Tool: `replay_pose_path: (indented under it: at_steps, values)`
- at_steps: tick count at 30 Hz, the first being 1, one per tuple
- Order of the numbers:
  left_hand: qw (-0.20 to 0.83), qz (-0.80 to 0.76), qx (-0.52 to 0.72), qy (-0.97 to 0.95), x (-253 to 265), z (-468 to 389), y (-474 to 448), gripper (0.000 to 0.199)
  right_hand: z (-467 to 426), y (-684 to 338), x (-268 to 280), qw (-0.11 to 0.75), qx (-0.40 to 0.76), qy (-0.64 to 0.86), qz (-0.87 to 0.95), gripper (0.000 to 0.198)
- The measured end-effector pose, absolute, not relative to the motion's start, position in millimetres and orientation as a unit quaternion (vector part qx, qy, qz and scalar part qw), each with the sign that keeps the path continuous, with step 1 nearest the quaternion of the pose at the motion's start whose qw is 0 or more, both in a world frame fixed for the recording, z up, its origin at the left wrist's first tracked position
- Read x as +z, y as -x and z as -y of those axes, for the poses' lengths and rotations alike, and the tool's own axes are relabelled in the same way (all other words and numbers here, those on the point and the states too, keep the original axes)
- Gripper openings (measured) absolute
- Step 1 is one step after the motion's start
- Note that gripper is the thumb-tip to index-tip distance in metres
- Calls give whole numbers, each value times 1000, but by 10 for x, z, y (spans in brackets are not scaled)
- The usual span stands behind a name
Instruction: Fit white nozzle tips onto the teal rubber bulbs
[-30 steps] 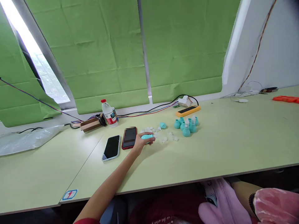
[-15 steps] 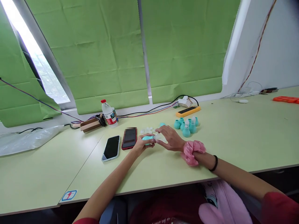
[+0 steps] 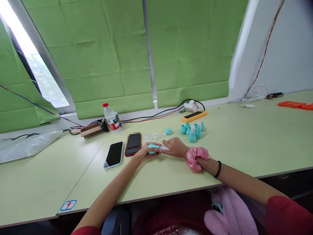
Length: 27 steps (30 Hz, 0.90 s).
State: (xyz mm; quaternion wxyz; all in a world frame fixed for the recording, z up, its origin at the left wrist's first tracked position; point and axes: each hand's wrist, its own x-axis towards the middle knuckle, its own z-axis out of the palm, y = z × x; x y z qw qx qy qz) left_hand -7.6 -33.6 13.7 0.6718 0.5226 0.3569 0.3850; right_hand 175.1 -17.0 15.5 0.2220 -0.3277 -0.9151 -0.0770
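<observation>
My left hand [image 3: 144, 152] is wrapped round a turquoise rubber bulb [image 3: 152, 149], which lies on its side with its neck pointing right. A clear tapered tip [image 3: 163, 148] extends from that neck, and the fingers of my right hand [image 3: 176, 147] are closed on it. Just beyond my hands, several small whitish translucent pieces [image 3: 155, 135] are scattered on the table. One loose turquoise bulb [image 3: 168, 131] lies tipped over beside them. To the right stands a group of several turquoise bulbs [image 3: 192, 137], some with clear tips in their necks.
Two phones, one white-edged [image 3: 114, 155] and one red-cased [image 3: 133, 144], lie left of my hands. Behind them stand a red-capped bottle [image 3: 111, 119] and an open cardboard box [image 3: 91, 130]. A yellow power strip [image 3: 194, 116] and cables run along the wall. Orange objects [image 3: 292, 104] lie far right.
My right hand's fingers, spread around the clear tip before, have closed on it. My left hand keeps hold of the bulb. The view has shifted slightly.
</observation>
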Motion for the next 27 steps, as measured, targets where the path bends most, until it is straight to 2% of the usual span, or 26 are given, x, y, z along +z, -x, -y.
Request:
replay_pose_path:
  at_steps: [8,13,18,22,27]
  values:
    - [685,-341,376,-523,146,343,74,35,162,-1728,88,260,-103,315,907,42]
    - [646,-342,391,-559,160,364,47,36,187,-1712,56,305,-58,338,888,45]
    - [579,-353,444,-585,170,412,-43,42,222,-1668,33,362,64,379,849,47]
    - [484,-367,484,-630,141,426,-99,38,205,-1607,-18,421,188,390,797,50]
    - [379,-408,498,-665,95,408,-102,37,170,-1547,-49,448,268,398,754,48]
